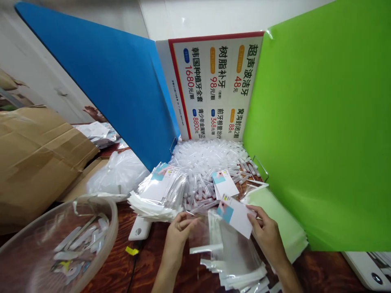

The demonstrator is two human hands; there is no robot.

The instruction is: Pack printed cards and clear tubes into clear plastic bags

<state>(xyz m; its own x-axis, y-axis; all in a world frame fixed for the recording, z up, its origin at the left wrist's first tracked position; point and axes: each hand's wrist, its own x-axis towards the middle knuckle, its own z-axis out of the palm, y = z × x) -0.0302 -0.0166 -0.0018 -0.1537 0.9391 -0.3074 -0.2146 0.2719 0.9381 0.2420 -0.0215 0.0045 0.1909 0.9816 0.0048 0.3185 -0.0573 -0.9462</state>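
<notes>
A white card with a blue printed corner [241,220] is pinched at its right edge between the thumb and fingers of my right hand [266,228]. My left hand [180,231] pinches the edge of a clear plastic bag [200,232], just left of the card. Below both hands lies a fanned stack of clear bags with white edges [240,254]. Similar cards [227,186] rest just beyond the held card. Behind them spreads a heap of small whitish plastic pieces [210,156]. Left of it is a stack of bagged cards [157,187].
Blue [116,77] and green panels [324,122] flank a printed price board [214,85]. A clear tub with loose pieces [113,221] stands left, near a cardboard box [39,158] and a filled plastic bag [119,173]. Pale green sheets [275,215] lie right.
</notes>
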